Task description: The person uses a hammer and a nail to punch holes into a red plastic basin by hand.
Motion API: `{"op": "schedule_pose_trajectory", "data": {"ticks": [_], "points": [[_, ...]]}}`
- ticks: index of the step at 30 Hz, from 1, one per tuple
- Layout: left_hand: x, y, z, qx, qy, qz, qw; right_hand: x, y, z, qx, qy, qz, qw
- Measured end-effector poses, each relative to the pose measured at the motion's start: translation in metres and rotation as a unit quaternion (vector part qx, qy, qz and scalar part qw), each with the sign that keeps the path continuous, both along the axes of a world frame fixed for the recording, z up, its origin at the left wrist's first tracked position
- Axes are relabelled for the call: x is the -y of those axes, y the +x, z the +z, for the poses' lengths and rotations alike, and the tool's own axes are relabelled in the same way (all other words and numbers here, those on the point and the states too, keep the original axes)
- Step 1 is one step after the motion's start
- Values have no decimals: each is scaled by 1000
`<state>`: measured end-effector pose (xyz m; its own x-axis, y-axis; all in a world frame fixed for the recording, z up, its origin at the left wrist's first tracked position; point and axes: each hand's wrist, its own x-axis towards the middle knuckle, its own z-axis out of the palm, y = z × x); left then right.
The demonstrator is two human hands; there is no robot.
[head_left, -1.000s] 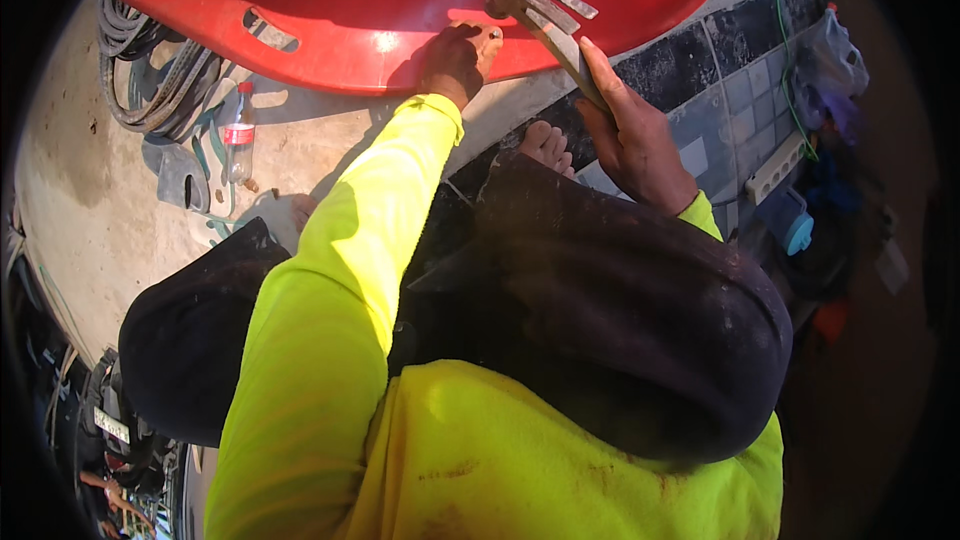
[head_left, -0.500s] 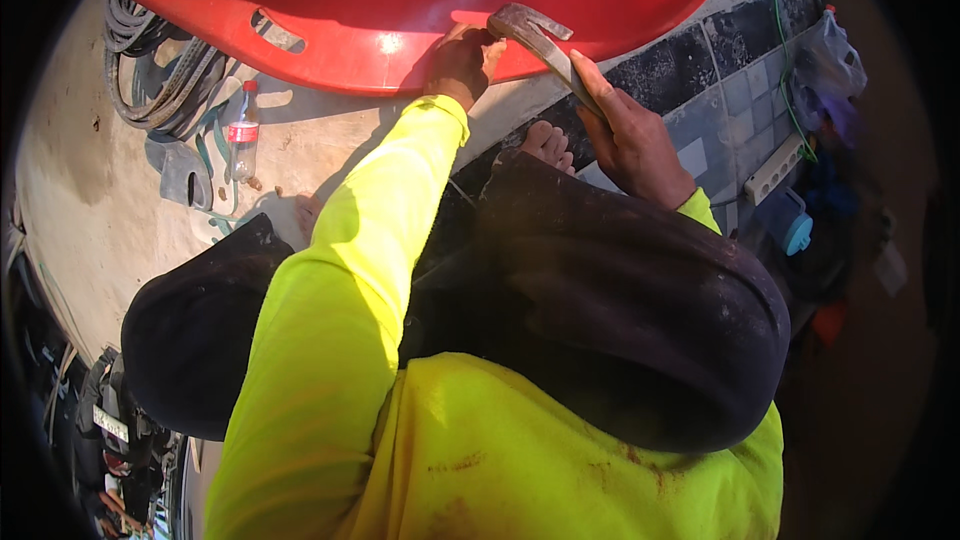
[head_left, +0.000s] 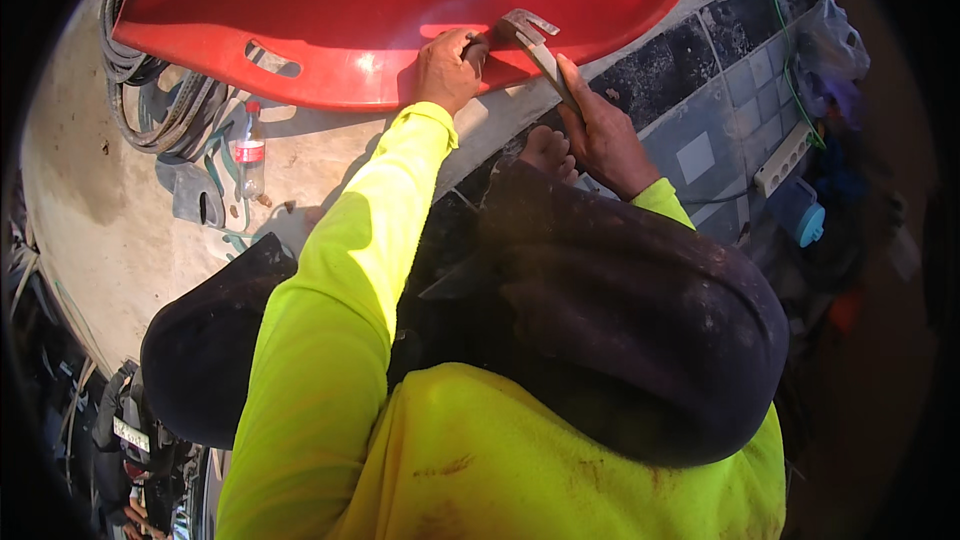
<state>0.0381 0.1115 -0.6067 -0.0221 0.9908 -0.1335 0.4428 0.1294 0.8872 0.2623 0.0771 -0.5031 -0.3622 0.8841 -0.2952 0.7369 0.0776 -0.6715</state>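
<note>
Nearest me are the dark trousers of the seated wearer, between the high-visibility yellow sleeves. Beyond them I see the right hand wrapped around the handle of a claw hammer, whose head sits just beside the left hand. That left hand is curled at the near rim of a red plastic tub; I cannot tell whether its fingers grip anything. A red-capped bottle stands left of it, with coiled hose farther out.
</note>
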Motion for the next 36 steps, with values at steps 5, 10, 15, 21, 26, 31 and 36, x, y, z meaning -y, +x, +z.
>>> {"op": "schedule_pose_trajectory", "data": {"ticks": [5,10,15,21,26,31,36], "points": [[1,1,3,-10,20,0,1000,1,-4,-6,8,-28,-5,1000],[-3,-11,14,-159,218,-190,944,-2,-2,-14,15,-36,2,999],[1,5,16,-39,13,50,998,1,-2,-26,-12,9,-4,1000],[-15,-19,15,-113,238,-127,956,1,0,-30,-6,11,4,1000],[-28,-19,15,219,-24,219,950,6,-5,-37,-29,19,-15,999],[0,-10,26,31,-12,73,997,6,-1,-38,-38,3,-18,999],[21,-7,19,5,26,76,997,5,-2,-37,-32,12,-15,999]]}}
